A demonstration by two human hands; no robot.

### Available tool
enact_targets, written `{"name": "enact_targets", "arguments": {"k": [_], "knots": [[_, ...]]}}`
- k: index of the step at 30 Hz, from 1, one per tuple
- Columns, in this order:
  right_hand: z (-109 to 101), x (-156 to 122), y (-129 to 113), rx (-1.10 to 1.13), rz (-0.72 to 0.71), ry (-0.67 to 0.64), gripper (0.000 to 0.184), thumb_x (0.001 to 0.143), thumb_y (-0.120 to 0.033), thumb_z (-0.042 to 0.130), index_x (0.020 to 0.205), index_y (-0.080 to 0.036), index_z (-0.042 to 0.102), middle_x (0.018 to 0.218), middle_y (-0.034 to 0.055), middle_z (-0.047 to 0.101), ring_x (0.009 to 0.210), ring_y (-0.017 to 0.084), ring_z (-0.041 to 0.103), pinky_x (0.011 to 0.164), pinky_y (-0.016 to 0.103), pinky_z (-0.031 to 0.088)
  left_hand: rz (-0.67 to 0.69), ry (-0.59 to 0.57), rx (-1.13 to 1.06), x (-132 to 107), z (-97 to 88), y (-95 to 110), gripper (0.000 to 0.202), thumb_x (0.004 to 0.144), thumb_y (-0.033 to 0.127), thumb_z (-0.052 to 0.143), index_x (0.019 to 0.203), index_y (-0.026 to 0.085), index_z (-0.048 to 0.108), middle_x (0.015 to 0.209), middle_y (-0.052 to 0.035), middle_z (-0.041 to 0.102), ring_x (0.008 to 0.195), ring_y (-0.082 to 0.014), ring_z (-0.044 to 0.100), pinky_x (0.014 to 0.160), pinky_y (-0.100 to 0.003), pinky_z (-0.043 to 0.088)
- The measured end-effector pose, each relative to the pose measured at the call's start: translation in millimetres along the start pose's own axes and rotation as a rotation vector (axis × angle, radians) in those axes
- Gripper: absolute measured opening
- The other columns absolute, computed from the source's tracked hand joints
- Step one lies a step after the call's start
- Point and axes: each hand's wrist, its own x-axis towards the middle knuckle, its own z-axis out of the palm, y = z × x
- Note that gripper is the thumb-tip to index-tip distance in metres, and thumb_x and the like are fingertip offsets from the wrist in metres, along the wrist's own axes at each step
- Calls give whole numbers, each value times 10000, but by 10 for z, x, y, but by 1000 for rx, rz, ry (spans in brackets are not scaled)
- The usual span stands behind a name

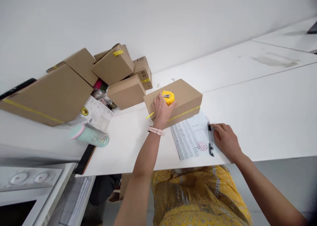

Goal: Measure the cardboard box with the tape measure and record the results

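My left hand (162,107), with a pink watch band on the wrist, is closed around a yellow tape measure (168,97). The tape measure rests on top of a closed brown cardboard box (184,89). A short bit of yellow blade (150,115) shows beyond the left side of my hand. On the table, my right hand (226,140) lies palm down, fingers loosely bent, with the fingertips at the upper end of a black pen (210,140). That pen lies on a printed sheet (185,140) with a red stamp, partly under the box.
At the left, several cardboard boxes (112,65) are stacked against the wall, beside a white carton (97,113) and a mint bottle (92,135) lying on its side. The white table (247,120) stretches right. A white appliance with knobs (29,178) stands lower left.
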Motion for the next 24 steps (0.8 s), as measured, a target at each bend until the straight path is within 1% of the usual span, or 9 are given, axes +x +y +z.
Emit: {"name": "enact_targets", "arguments": {"k": [3, 5, 6, 8, 10, 13, 17, 21, 24], "knots": [[-105, 13, -144, 107, 121, 173, 285, 990, -263, 466, 1120, -201, 711, 954, 130, 699, 831, 268, 637, 695, 396, 514, -63, -20, -257, -120, -64, 63, 579, 766, 310, 805, 1269, 173, 554, 1301, -183, 672, 1267, -352, 594, 1080, -513, 439], [-255, 78, -354, 251, 245, 269, 271, 999, -346, 492, 1063, -211, 718, 883, 108, 686, 728, 232, 605, 609, 363, 481, -112, -165, -610, -271, -178, 102, 519, 801, 435, 738, 1221, 179, 573, 1210, -150, 715, 1119, -313, 676, 956, -452, 528], [-349, 139, -486, 362, 310, 261, 275, 999, -388, 508, 1049, -218, 719, 853, 94, 677, 692, 217, 582, 577, 348, 465, -133, -280, -789, -347, -241, 119, 513, 817, 502, 686, 1198, 172, 587, 1146, -139, 735, 1022, -291, 707, 880, -419, 558], [-547, 320, -767, 682, 423, 113, 314, 973, -498, 567, 1054, -236, 720, 857, 78, 687, 683, 202, 578, 556, 328, 464, -159, -500, -1037, -477, -351, 146, 551, 819, 585, 607, 1150, 145, 622, 995, -121, 761, 783, -234, 715, 738, -366, 575], [-717, 545, -1017, 1038, 464, -130, 463, 981, -625, 493, 1031, -228, 725, 917, 90, 699, 702, 194, 585, 568, 322, 484, -182, -613, -1108, -568, -417, 157, 571, 797, 595, 614, 1120, 125, 647, 876, -93, 758, 575, -165, 636, 654, -341, 564], [-849, 827, -1258, 1322, 445, -383, 600, 935, -744, 460, 980, -205, 719, 963, 115, 704, 723, 188, 590, 556, 303, 481, -205, -642, -1106, -649, -443, 139, 566, 778, 549, 673, 1152, 126, 645, 833, -55, 743, 480, -111, 551, 624, -329, 561], [-841, 1037, -1354, 1335, 444, -506, 543, 842, -740, 640, 852, -199, 694, 798, 66, 635, 683, 162, 539, 536, 272, 448, -210, -654, -1095, -678, -465, 90, 607, 766, 542, 699, 1206, 128, 630, 858, -67, 752, 505, -113, 551, 598, -307, 544], [-809, 1419, -1165, 1378, 489, -414, 489, 707, -659, 827, 743, -205, 649, 692, 15, 563, 626, 141, 477, 520, 271, 409, -205, -610, -1077, -562, -615, -21, 582, 760, 540, 689, 1159, 117, 660, 865, -98, 776, 522, -136, 570, 586, -309, 537], [-803, 1841, -831, 1372, 523, -234, 415, 698, -567, 858, 727, -212, 644, 721, 34, 602, 678, 168, 536, 597, 304, 466, -246, -467, -1029, -380, -818, -235, 545, 759, 534, 686, 1097, 105, 699, 946, -125, 791, 638, -189, 656, 589, -301, 532]]}}
